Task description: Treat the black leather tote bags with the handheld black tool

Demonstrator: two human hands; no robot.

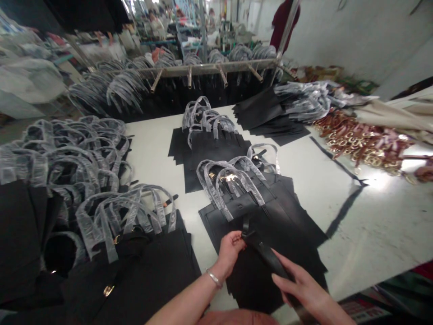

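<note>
Over flat black leathery bags (250, 282), left hand (230, 249) and right hand (299, 280) pinch a long black leathery strap (265, 255), probably bendy, best held edgewise.

A plain off-white wall (352, 34) fills the upper right. Beyond the broad, pale, smooth-topped counter (379, 230) stands a grey metal-tube rack (203, 69) with short pegs; blurred blue metal frames (204, 31) rise behind it. White glare (379, 180) lights the counter's right.

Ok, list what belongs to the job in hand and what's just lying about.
Likely in the job:
black strap, in the left hand and right hand
black panels beneath it

Seemingly just lying about:
brown straps, at right
beige material beside them
</note>
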